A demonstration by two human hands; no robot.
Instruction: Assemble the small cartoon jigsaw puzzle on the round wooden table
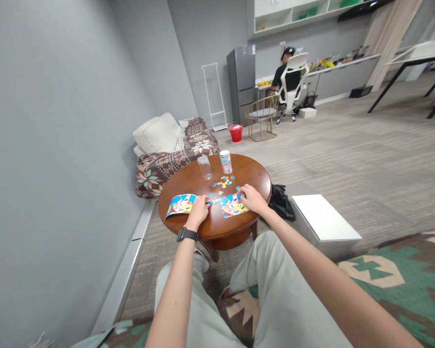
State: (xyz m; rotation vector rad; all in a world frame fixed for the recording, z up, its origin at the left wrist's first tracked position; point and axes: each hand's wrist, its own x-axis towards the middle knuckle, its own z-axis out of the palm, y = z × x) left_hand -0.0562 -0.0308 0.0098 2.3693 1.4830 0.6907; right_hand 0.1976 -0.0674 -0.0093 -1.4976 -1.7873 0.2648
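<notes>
A partly joined jigsaw puzzle [234, 207] with a bright cartoon picture lies on the round wooden table [188, 181]. At its left, my left hand [199, 210] has its fingers closed at a small blue puzzle piece. My right hand [252, 198] rests at the puzzle's upper right corner, its fingers bent and pinched together; whatever is under the fingertips is hidden. A curled picture sheet [181, 205] with a similar cartoon lies left of my left hand. Loose puzzle pieces [224, 182], blue and yellow, are scattered beyond the puzzle.
A clear lidded jar [205, 169] and a printed canister [225, 163] stand at the table's far side. A white box [324, 217] and a black bag [282, 203] are on the right. Further back, a person [281, 72] sits in a white office chair [293, 77].
</notes>
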